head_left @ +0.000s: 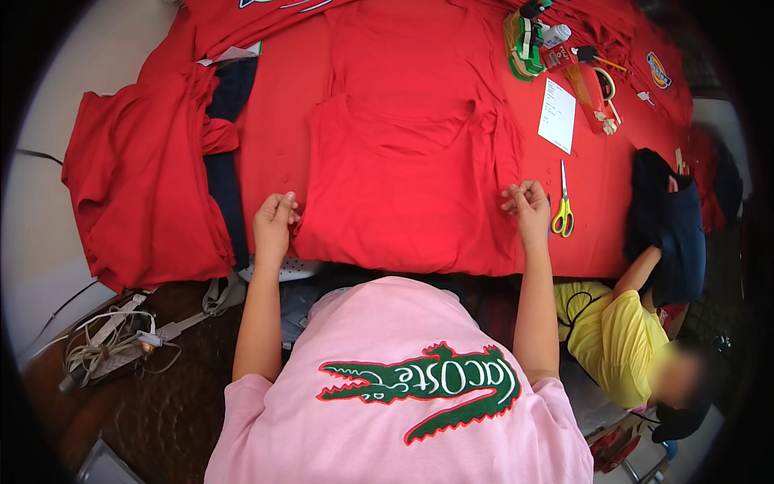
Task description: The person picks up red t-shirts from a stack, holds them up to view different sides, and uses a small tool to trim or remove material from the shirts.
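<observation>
A red scoop-neck shirt (403,202) lies spread in front of me, its neckline away from me and its lower edge along the table's near side. My left hand (274,226) is closed in a pinch at the shirt's left edge. At the right edge, the fingers of my right hand (528,211) are also pinched together on the cloth. How much fabric sits between the fingertips is hard to see. Just right of my right hand lie yellow-handled scissors (563,218). Another red garment (407,48) extends beyond the shirt's neckline.
Red garments are heaped (149,185) at the left over dark cloth (232,161). A white paper sheet (557,117), a green tool-like object (524,48) and a tape roll (605,84) lie far right. A co-worker in yellow (605,339) handles dark cloth (667,218). Tangled cables (113,343) lie lower left.
</observation>
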Tool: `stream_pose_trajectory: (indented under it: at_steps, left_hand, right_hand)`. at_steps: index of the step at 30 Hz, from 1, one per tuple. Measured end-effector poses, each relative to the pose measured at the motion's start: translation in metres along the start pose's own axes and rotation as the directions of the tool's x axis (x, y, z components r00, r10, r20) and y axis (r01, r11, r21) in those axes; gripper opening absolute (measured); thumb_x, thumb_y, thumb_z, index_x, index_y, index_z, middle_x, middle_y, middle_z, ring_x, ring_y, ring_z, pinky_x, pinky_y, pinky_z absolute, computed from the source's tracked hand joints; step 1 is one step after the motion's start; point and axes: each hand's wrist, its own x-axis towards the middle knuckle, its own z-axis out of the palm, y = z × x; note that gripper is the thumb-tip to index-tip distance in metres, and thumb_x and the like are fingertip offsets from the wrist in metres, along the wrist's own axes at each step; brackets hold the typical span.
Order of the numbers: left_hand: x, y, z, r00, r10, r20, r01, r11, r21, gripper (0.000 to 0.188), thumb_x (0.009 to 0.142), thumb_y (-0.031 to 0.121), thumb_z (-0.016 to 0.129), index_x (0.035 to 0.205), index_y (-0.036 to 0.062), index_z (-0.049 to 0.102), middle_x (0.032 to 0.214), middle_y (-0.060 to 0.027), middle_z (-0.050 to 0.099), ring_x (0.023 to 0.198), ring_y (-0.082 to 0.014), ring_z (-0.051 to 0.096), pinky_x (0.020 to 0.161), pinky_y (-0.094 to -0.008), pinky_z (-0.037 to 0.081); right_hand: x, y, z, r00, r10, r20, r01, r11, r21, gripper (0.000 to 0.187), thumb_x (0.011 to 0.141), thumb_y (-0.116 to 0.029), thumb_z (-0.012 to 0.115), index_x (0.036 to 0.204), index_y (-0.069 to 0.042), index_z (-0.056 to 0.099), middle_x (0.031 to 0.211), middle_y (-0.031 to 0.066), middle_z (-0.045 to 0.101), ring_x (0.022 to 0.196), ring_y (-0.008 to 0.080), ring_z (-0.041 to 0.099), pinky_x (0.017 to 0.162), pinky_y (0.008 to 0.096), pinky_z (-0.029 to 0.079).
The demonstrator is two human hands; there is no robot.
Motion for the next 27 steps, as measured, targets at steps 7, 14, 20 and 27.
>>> stream_pose_trajectory:
  at_steps: [7, 14, 20, 27]
  left_hand:
    - [-0.028, 0.051, 0.095, 0.7, 0.53, 0.479, -0.71, 0.443, 0.548, 0.023, 0.094, 0.012, 0.067, 0.116, 0.0045, 0.072, 0.128, -0.0152, 0.068, 0.128, -0.035, 0.06, 0.112, -0.0487, 0.044]
    - [0.017, 0.018, 0.126, 0.756, 0.351, 0.552, -0.628, 0.15, 0.764, 0.082, 0.099, 0.055, 0.06, 0.165, 0.0166, 0.033, 0.175, -0.0109, 0.02, 0.161, -0.0313, 0.019, 0.129, -0.0548, 0.015]
    - [0.056, 0.037, 0.101, 0.788, 0.369, 0.493, -0.569, 0.13, 0.812, 0.074, 0.1, 0.048, 0.064, 0.162, 0.0177, 0.039, 0.173, -0.0069, 0.026, 0.16, -0.031, 0.021, 0.129, -0.0538, 0.013]
    - [0.006, 0.029, 0.028, 0.887, 0.461, -0.036, -0.347, 0.716, 0.606, 0.038, 0.093, 0.019, 0.078, 0.126, 0.0044, 0.066, 0.124, -0.0128, 0.064, 0.114, -0.0278, 0.062, 0.097, -0.0388, 0.05]
  right_hand:
    - [-0.041, -0.05, 0.098, 0.778, -0.601, 0.185, 0.597, 0.614, -0.517, 0.03, 0.098, -0.003, 0.061, 0.128, -0.002, 0.064, 0.129, 0.0204, 0.067, 0.123, 0.0374, 0.065, 0.105, 0.0431, 0.052]
    - [-0.025, 0.009, 0.108, 0.709, -0.353, 0.611, 0.698, 0.224, -0.68, 0.07, 0.102, -0.04, 0.059, 0.163, -0.014, 0.036, 0.17, 0.0144, 0.03, 0.158, 0.0342, 0.028, 0.127, 0.0543, 0.023]
    - [0.039, 0.0, 0.015, 0.86, -0.467, 0.207, 0.378, 0.31, -0.872, 0.052, 0.104, -0.032, 0.059, 0.152, -0.012, 0.051, 0.164, 0.0158, 0.041, 0.151, 0.0349, 0.038, 0.124, 0.052, 0.029]
    - [-0.027, -0.003, -0.028, 0.93, -0.363, -0.061, 0.237, 0.718, -0.655, 0.023, 0.093, -0.014, 0.075, 0.113, -0.003, 0.071, 0.11, 0.014, 0.065, 0.103, 0.0284, 0.064, 0.091, 0.0401, 0.052]
